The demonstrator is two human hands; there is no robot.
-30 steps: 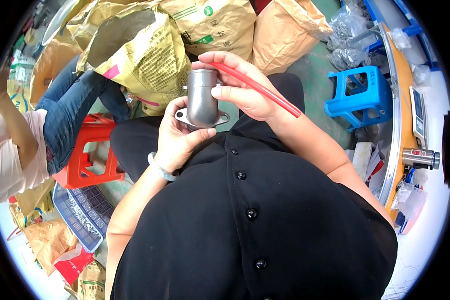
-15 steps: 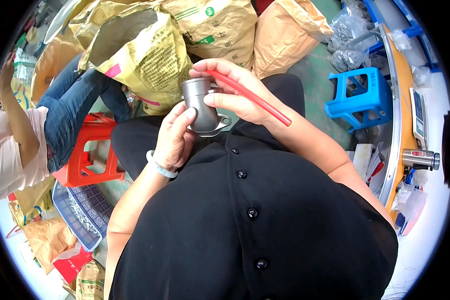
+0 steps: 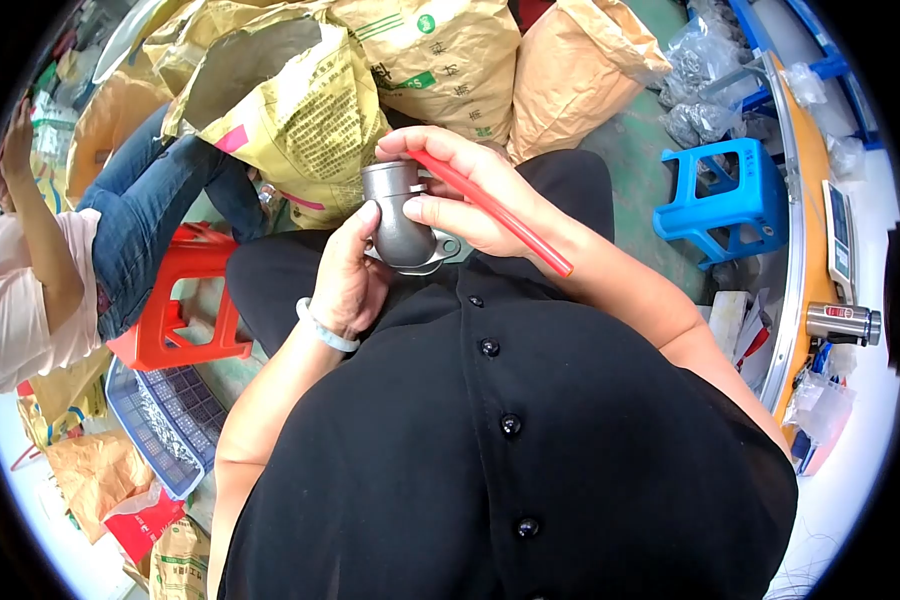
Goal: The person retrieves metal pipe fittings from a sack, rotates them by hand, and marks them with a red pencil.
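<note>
The left hand (image 3: pixel 352 275) grasps the metal fitting (image 3: pixel 400 225) from its left side, the thumb raised against its body; the other fingers are partly hidden by the hand itself and the part, so their exact hold is hard to make out. A pale bracelet (image 3: pixel 324 328) circles that wrist. The right hand (image 3: pixel 480 200) grips the fitting from the right, its thumb on the body and its fingers curved round the far side, where the fingertips are partly out of sight. A red rod (image 3: pixel 495 213) lies slanted across this same hand, from the fingers to near the wrist; how it is held there cannot be told.

The fitting is in front of the black shirt (image 3: pixel 420 420), its round end far and its flange near; the flange is partly covered by the left hand.

On the far side stand an open yellow sack (image 3: pixel 320 130) and a paper sack (image 3: pixel 580 75), cut off at the edge. On the left, a person (image 3: pixel 40 290) is on a red stool (image 3: pixel 175 345), the head out of view, with a blue basket (image 3: pixel 170 440) nearer. On the right are a blue stool (image 3: pixel 725 200) and a flask (image 3: pixel 843 323) on a table (image 3: pixel 808 160), its far part cropped.
</note>
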